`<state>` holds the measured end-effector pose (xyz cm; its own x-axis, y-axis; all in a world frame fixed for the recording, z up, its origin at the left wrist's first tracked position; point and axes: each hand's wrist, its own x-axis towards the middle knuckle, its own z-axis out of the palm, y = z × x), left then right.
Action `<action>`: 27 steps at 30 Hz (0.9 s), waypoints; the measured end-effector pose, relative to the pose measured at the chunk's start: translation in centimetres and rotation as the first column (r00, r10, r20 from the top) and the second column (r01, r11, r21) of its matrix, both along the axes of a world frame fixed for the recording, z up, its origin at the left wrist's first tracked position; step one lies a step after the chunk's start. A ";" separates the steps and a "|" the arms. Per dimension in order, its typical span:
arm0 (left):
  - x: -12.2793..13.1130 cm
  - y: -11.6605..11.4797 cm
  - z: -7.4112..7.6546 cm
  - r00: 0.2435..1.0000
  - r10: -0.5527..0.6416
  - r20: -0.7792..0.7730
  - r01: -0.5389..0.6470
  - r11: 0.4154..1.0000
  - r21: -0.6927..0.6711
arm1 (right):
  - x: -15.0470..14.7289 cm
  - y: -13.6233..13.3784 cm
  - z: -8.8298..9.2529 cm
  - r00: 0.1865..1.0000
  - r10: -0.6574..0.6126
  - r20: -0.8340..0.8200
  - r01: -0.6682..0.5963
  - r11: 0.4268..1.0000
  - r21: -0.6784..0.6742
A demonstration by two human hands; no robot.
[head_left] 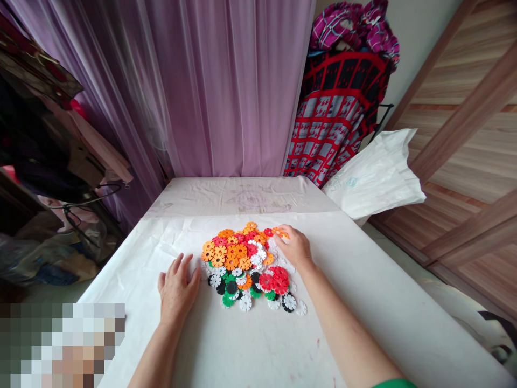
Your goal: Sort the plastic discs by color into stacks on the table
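Note:
A loose pile of flat plastic snowflake-shaped discs (238,264) in orange, red, white, black and green lies on the sheet-covered table. My left hand (177,288) rests palm down just left of the pile, fingers spread, holding nothing. My right hand (294,248) reaches over the pile's upper right side. Its fingertips lie on an orange disc (280,232), though I cannot tell whether they grip it. Several white discs (289,302) lie scattered at the pile's lower right.
A white sheet (250,345) covers the table (238,194). A purple curtain (218,91) hangs behind it. A white plastic bag (375,178) and a red-and-black patterned bag (335,118) stand at the back right. Wooden wardrobe doors (456,134) stand right; clothes hang left.

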<state>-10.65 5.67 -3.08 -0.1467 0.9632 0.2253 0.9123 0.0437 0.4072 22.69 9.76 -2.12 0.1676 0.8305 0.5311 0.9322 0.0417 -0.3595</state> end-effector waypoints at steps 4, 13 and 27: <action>0.0 0.1 -0.1 1.000 -0.002 -0.017 0.002 1.000 0.001 | 4.6 0.7 -1.5 0.986 -0.164 -0.040 0.160 0.985 -0.070; -0.2 0.1 -0.3 0.999 -0.001 -0.037 0.001 1.000 0.000 | 4.7 1.2 -2.9 0.981 -0.192 -0.010 0.189 0.973 -0.128; -0.2 0.2 -0.5 0.998 -0.020 -0.056 0.022 1.000 0.022 | 4.3 1.1 -1.8 0.983 -0.159 0.088 0.174 0.964 -0.203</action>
<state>-10.85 5.85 -3.57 -0.1129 0.9604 0.2548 0.9344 0.0155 0.3559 26.96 10.82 -3.96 0.2814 0.8878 0.3643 0.9428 -0.1851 -0.2772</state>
